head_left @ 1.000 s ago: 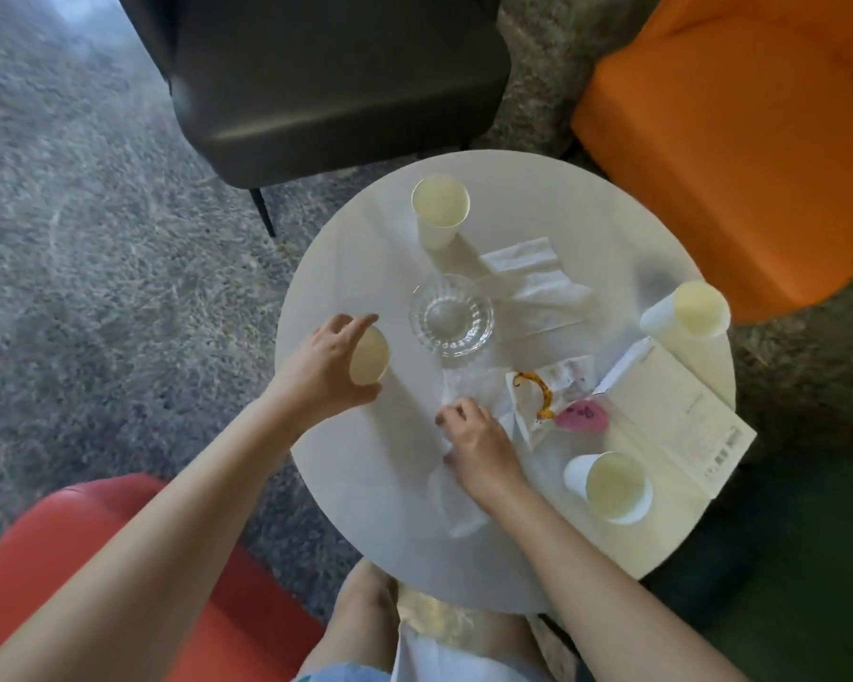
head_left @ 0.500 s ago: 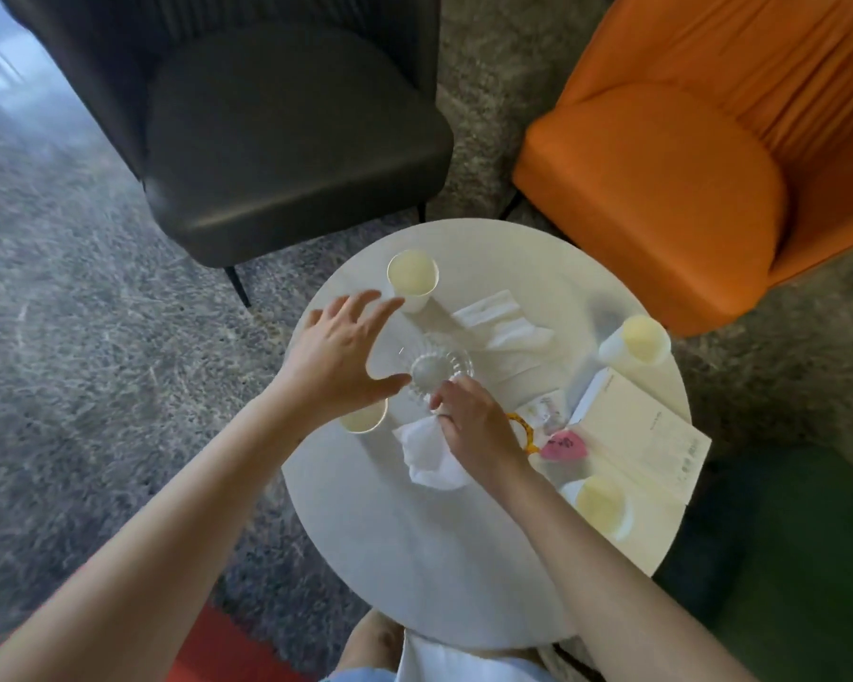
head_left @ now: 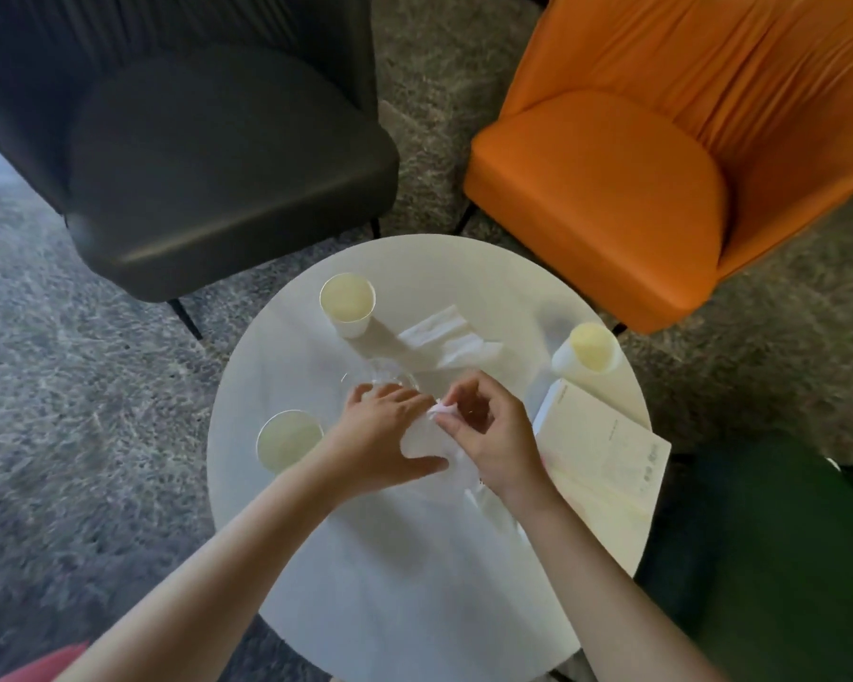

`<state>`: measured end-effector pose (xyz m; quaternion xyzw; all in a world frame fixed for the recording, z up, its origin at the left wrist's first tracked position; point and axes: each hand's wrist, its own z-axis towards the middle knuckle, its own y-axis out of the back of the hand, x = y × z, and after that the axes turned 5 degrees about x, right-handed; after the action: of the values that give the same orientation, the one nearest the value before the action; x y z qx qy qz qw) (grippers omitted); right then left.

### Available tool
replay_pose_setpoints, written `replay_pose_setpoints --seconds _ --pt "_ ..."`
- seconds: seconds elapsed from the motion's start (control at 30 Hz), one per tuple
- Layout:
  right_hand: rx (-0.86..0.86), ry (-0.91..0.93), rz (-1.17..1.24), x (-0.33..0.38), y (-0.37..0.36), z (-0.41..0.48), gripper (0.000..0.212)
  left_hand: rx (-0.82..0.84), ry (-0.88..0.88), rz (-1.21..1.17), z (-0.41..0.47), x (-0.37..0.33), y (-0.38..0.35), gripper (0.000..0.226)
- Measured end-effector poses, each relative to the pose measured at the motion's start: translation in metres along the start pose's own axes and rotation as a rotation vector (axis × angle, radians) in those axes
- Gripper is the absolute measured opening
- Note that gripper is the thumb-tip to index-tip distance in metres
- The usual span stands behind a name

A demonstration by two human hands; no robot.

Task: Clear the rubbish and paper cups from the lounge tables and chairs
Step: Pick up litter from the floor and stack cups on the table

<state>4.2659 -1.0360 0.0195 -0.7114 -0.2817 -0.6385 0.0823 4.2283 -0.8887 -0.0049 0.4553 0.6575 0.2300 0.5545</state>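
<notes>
On the round white table (head_left: 365, 583), both my hands meet over a crumpled white tissue (head_left: 427, 443). My left hand (head_left: 380, 435) curls around its left side, thumb beneath it. My right hand (head_left: 488, 435) pinches its top edge between thumb and fingers. Three paper cups stand upright: one at the far edge (head_left: 347, 305), one at the right (head_left: 587, 349), and one just left of my left wrist (head_left: 286, 440). A flat folded tissue (head_left: 451, 337) lies beyond my hands. A glass dish (head_left: 382, 374) is mostly hidden behind my left fingers.
An open booklet (head_left: 606, 450) lies on the table's right side. A black chair (head_left: 208, 164) and an orange chair (head_left: 611, 189) stand beyond the table, and a dark green seat (head_left: 784, 558) is at the right. Grey carpet surrounds them.
My left hand has left the cup by the table's left edge and moved right onto the tissue. My right hand has lifted and bunched the tissue. The wrappers by my right hand are now hidden.
</notes>
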Motion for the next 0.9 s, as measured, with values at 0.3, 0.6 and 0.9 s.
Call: replay_pose_setpoints --seconds 0.3,0.6,0.9 --pt "0.127 -0.086 -0.214 -0.048 0.016 0.043 0.032 -0.238 0.15 -0.332 0.033 0.005 -0.031 0.03" --pt "0.394 -0.046 -1.108 -0.102 0.049 0.116 0.058 -0.22 0.329 -0.43 0.045 0.008 -0.032 0.017" --pt "0.33 0.138 -0.903 -0.111 0.032 0.108 0.011 -0.412 0.45 -0.305 0.055 0.011 -0.041 0.007"
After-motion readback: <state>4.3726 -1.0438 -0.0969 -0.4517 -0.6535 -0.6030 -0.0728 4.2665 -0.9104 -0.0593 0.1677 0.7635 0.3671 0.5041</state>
